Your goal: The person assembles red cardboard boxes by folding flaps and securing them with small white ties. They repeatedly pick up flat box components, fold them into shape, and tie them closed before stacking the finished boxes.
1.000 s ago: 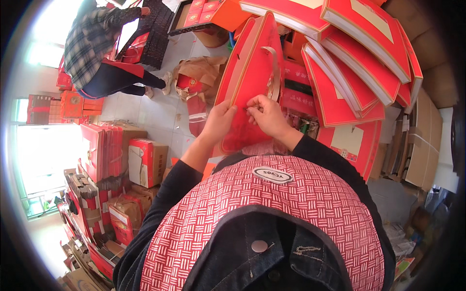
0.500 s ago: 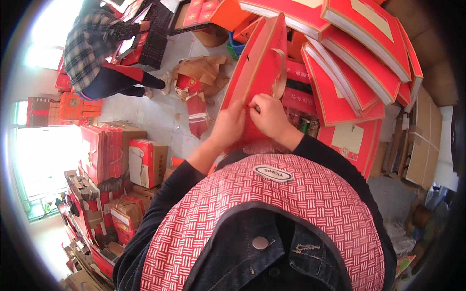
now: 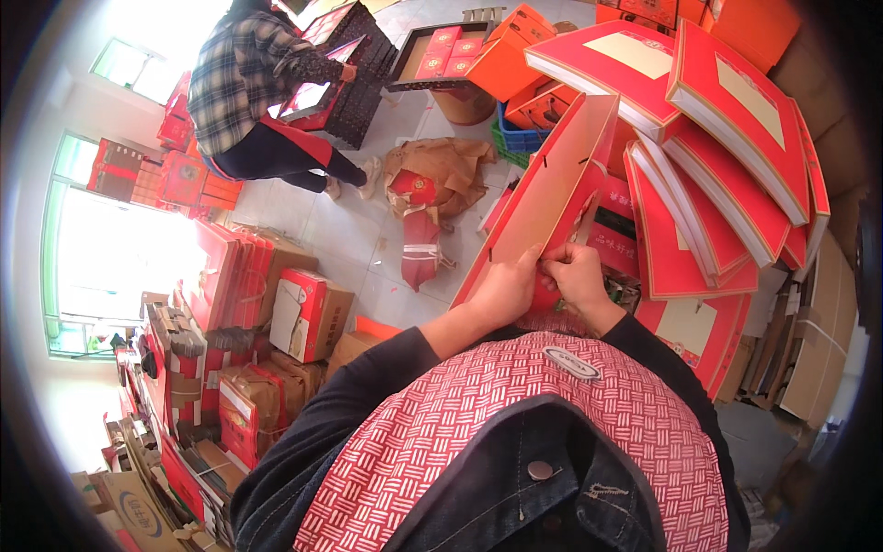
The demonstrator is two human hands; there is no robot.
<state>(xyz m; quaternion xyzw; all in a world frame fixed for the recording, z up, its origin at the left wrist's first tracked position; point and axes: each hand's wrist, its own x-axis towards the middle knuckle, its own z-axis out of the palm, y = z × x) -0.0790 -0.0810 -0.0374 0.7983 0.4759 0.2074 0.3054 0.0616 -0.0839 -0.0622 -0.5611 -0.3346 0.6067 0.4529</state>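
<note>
In front of my body stands a red cardboard gift box (image 3: 602, 124), partly opened out. Its tan inner panel (image 3: 543, 179) faces up, with small black pieces on it. My left hand (image 3: 508, 290) is closed on the lower part of this panel, thumb and fingers pressed at its edge. Right beside it, my right hand (image 3: 578, 276) is closed in a pinch, its fingertips almost meeting the left ones. What lies between the right fingers is too small to make out. A pale ribbon strip (image 3: 586, 216) rises just above the right hand.
Red boxes with white sides (image 3: 736, 101) are piled at right. A person in a plaid shirt (image 3: 241, 83) bends over black trays (image 3: 354, 69) at far left. Brown paper (image 3: 460, 170) lies on the floor. Cartons (image 3: 308, 313) are stacked at left; a blue basket (image 3: 521, 138) stands beyond the box.
The view has shifted, so the surroundings appear lower and further right. The box has tipped wider, showing its tan inside. Both hands have moved lower along it and remain close together.
</note>
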